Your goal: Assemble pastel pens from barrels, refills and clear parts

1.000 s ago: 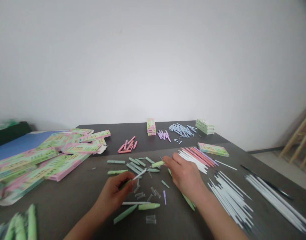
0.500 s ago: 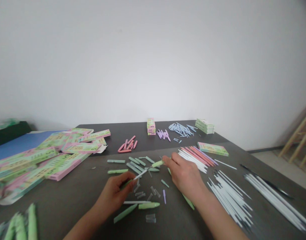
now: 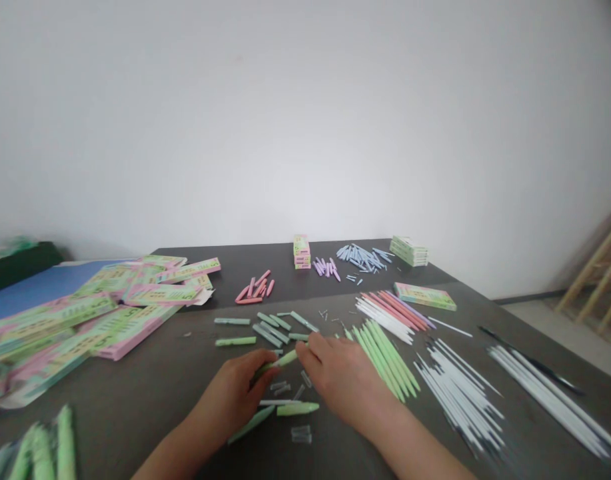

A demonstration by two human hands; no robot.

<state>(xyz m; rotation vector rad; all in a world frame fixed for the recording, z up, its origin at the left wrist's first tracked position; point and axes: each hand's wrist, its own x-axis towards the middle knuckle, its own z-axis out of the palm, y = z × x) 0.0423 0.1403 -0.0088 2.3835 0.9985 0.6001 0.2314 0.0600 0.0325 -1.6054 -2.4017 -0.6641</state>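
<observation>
A light green pen spans the gap between my hands, above the middle of the dark table. My left hand is closed around its left part. At the other end, the fingertips of my right hand pinch the pen; those fingers hide the very end. Below lie another green pen piece, a white refill and small clear plastic pieces. Just beyond my hands are darker green pen barrels. Right of my right hand lies a row of light green pen parts.
Flat printed cartons pile up at left, with green pens at the near left corner. White refills spread on the right. Pink, purple and blue pen parts and stacked boxes stand farther back.
My right hand has moved left and closer to my left hand. The white refill that showed between them is now covered, and the green pieces meet. The green row at right has come into view.
</observation>
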